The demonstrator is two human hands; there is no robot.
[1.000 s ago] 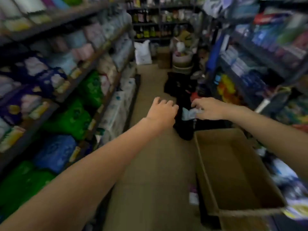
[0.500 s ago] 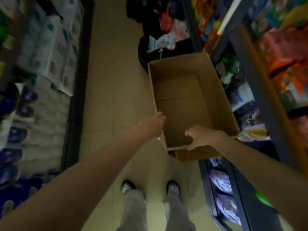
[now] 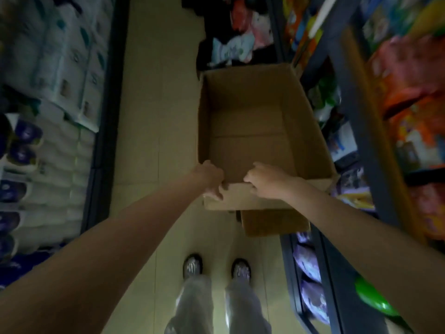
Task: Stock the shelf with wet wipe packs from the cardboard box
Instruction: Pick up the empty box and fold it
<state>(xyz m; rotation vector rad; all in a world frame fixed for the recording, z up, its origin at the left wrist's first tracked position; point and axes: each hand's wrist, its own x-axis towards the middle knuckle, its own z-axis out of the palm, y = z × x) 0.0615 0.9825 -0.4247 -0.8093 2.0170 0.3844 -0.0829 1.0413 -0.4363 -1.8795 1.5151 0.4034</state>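
A brown cardboard box stands open in the aisle, its inside bare with no packs in view. My left hand grips the near rim at its left corner, fingers curled over the edge. My right hand grips the same near rim a little to the right. A folded flap hangs below the near wall. Wet wipe packs in white, pink and blue lie piled on a dark heap just beyond the box's far end.
Shelves line both sides: white and purple packs on the left, orange and colourful bags on the right, purple packs low at the right. My two feet stand on the beige tile floor behind the box.
The view swung from the aisle ahead down to the box. My right hand no longer holds a pack. Both hands came down and closed on the box's near rim.
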